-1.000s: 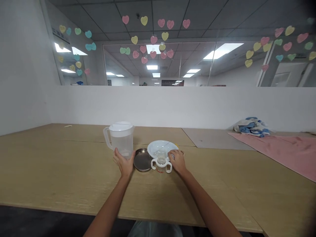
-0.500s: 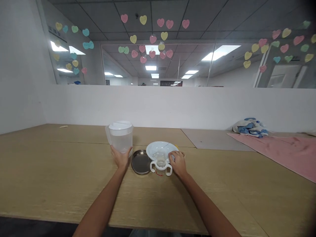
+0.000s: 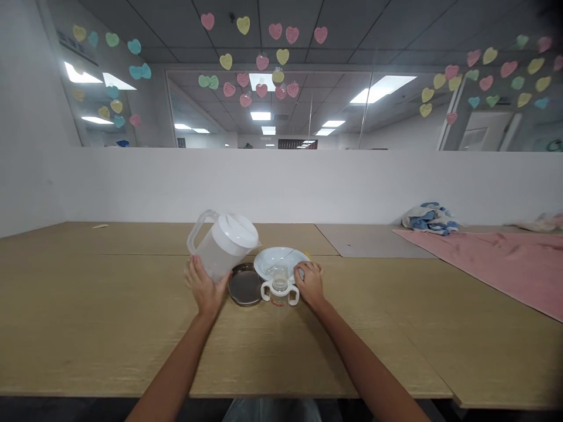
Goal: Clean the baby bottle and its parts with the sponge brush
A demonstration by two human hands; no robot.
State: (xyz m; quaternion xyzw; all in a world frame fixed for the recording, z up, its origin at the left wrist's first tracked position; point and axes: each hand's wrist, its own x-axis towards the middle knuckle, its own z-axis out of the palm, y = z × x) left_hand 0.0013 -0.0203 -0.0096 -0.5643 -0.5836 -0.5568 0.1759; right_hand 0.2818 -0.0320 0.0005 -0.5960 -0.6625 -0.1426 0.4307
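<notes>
My left hand [image 3: 206, 286] is shut on the lower body of a clear plastic pitcher [image 3: 223, 243] with a white lid, which is lifted and tilted to the right above the tabletop. Beside it lies a round steel dish [image 3: 244, 285], its near rim next to my left hand. My right hand [image 3: 310, 284] rests against the rim of a white plate [image 3: 277, 262], close to the right handle of a clear two-handled baby cup [image 3: 280, 291]. Whether its fingers grip the rim is hidden.
All of this stands on a light wooden table [image 3: 109, 322] in front of a low white partition [image 3: 281, 181]. A small yellow object [image 3: 307, 255] peeks out behind the plate. Further right lie a pink mat [image 3: 484, 258] and a crumpled blue-and-white cloth [image 3: 428, 218].
My left hand has raised the pitcher off the table and tipped it to the right. My right hand stays at the plate, and the view has shifted slightly.
</notes>
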